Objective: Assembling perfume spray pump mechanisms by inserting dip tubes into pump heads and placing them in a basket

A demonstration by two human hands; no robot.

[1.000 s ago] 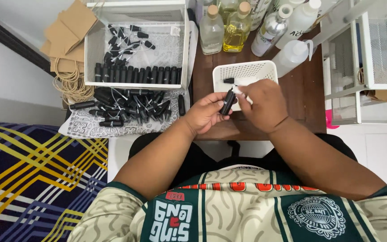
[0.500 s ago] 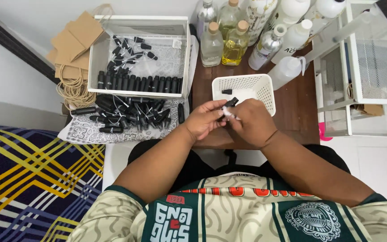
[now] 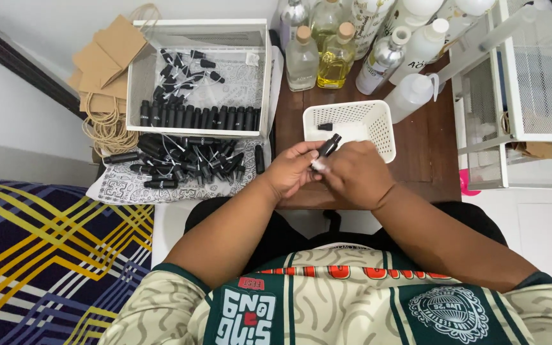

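Our left hand [image 3: 292, 171] and right hand [image 3: 352, 174] together grip 1 small black bottle [image 3: 328, 146] over the brown wooden table [image 3: 426, 160], just before the white perforated basket [image 3: 352, 121]; we see more black bottles heaped on a patterned cloth [image 3: 116, 185], clear and yellow bottles [image 3: 335, 61] behind

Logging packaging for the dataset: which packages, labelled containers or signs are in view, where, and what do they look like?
Kraft paper bags: far left, flat brown stack, twine handles.
Glass bottles: table's back edge, corked; one clear liquid, one yellow.
Silver bottle: right of them, metallic, white label.
White plastic bottles: back right, labelled; one lying tipped.
Small black bottle: held by left hand and right hand, over white basket.
No signs or screens.
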